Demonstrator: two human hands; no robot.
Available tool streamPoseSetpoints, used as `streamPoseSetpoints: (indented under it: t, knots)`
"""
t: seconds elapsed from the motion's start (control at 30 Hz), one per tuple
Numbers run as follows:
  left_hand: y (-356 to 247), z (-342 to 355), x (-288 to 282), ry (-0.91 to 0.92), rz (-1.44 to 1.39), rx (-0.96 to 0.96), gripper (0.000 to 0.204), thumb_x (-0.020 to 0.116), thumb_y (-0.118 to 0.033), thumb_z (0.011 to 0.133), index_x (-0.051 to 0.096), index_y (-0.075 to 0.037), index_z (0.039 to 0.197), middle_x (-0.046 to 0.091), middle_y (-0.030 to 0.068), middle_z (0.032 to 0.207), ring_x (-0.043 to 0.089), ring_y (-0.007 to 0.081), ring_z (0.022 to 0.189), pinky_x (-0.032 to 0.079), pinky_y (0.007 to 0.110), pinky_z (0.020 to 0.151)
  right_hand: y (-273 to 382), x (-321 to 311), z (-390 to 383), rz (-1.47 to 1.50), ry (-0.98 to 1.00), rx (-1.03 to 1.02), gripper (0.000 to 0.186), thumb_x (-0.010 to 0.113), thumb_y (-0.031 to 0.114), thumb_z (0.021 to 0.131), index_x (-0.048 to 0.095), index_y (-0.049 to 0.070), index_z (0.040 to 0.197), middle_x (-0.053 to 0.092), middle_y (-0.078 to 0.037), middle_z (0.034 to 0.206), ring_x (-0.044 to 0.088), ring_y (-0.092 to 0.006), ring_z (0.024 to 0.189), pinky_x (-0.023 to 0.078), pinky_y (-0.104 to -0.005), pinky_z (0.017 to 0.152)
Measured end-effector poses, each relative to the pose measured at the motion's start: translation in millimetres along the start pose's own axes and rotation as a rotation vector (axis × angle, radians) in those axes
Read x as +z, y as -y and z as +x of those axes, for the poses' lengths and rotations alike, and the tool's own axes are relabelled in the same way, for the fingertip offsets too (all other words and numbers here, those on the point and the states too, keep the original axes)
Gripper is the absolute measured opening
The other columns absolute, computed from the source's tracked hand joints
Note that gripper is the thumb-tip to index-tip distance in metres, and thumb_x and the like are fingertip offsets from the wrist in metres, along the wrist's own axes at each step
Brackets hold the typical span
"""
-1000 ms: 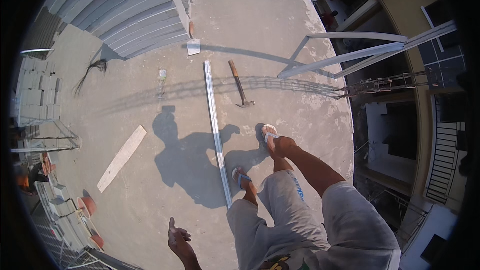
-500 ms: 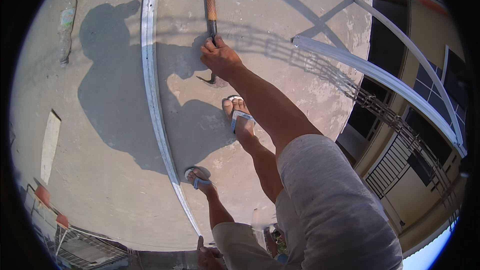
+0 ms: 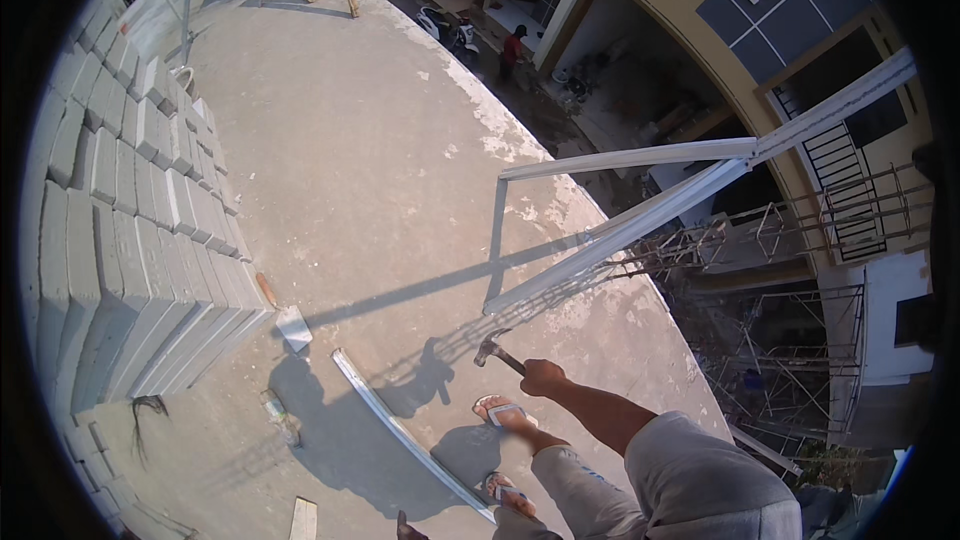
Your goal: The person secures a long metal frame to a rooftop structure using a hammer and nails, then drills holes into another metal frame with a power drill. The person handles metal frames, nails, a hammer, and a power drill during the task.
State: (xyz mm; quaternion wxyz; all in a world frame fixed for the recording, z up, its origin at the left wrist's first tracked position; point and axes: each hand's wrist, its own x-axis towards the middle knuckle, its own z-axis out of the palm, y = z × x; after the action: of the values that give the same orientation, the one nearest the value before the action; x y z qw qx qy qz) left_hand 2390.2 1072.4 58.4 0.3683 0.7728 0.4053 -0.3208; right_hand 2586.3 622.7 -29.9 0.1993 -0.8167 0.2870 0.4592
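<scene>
My right hand (image 3: 543, 377) is closed around the handle of a hammer (image 3: 497, 351), which it holds above the concrete floor with the metal head pointing away to the left. At the lower edge my left hand (image 3: 408, 530) is only partly in view; one digit points up and nothing shows in it. A long pale metal channel (image 3: 400, 427) lies on the floor between that hand and my sandalled feet. Its near end runs down beside my left foot (image 3: 509, 493).
Grey blocks (image 3: 130, 270) are stacked at left, with a trowel (image 3: 293, 326) beside them. A crushed plastic bottle (image 3: 280, 418) lies nearer. Joined metal channels (image 3: 640, 210) jut over the floor edge at right, above scaffolding (image 3: 790, 360). Beyond, a person (image 3: 513, 50) stands below.
The hammer has come up off the floor in my right hand, now held by its handle. My view has swung up and out, and my left hand is away from the channel's near end.
</scene>
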Motion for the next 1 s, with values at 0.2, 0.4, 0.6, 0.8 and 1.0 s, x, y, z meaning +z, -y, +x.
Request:
streamPoseSetpoints:
  t: [0.2, 0.4, 0.6, 0.8, 1.0]
  knots:
    - [-74, 20, -22, -0.185, 0.991, 0.921, 0.037, 0.045, -0.027, 0.104, 0.049, -0.005, 0.134, 0.056, 0.0148, 0.108, 0.055, 0.0304, 0.094, 0.046, 0.041, 0.08, -165, -26, -174, 0.686, -0.029, 0.154, 0.024, 0.07, 0.019, 0.082, 0.062, 0.001, 0.096, 0.067, -0.012, 0.084, 0.067, -0.0245, 0.064, 0.054, -0.0396, 0.053]
    - [-202, -50, -25, 0.176, 0.354, 0.89, 0.036, 0.057, -0.03, 0.097, 0.069, 0.003, 0.106, 0.065, 0.0143, 0.081, 0.061, 0.0231, 0.068, 0.049, 0.04, 0.065, -283, 151, -365, 1.425, -0.277, 0.468, 0.024, 0.073, 0.008, 0.08, 0.057, -0.003, 0.093, 0.053, -0.009, 0.07, 0.05, -0.02, 0.048, 0.043, -0.0378, 0.04]
    - [-257, -133, 46, 0.484, 0.259, 1.085, 0.026, 0.059, -0.021, 0.093, 0.071, 0.001, 0.1, 0.067, 0.0158, 0.079, 0.06, 0.0241, 0.07, 0.047, 0.039, 0.068, -325, 391, -508, 1.464, -0.107, 1.028, 0.011, 0.068, 0.01, 0.079, 0.068, -0.001, 0.081, 0.064, -0.011, 0.069, 0.063, -0.0235, 0.057, 0.05, -0.0392, 0.049]
    - [-226, -272, 191, 0.767, 0.737, 1.463, 0.019, 0.059, -0.014, 0.095, 0.07, 0.002, 0.094, 0.052, -0.002, 0.067, 0.045, 0.0084, 0.059, 0.037, 0.026, 0.054, -259, 595, -619, 1.596, -0.026, 1.22, 0.017, 0.068, 0.019, 0.07, 0.074, 0.006, 0.079, 0.073, -0.011, 0.08, 0.072, -0.0251, 0.073, 0.055, -0.0382, 0.067]
    - [-48, -461, 340, 1.093, 1.115, 1.467, 0.023, 0.062, -0.017, 0.094, 0.066, 0.002, 0.083, 0.058, 0.0029, 0.066, 0.052, 0.0122, 0.058, 0.04, 0.03, 0.053, -215, 698, -644, 1.991, 0.121, 1.178, 0.031, 0.069, 0.019, 0.065, 0.078, 0.008, 0.092, 0.074, -0.016, 0.094, 0.072, -0.0299, 0.088, 0.056, -0.04, 0.078]
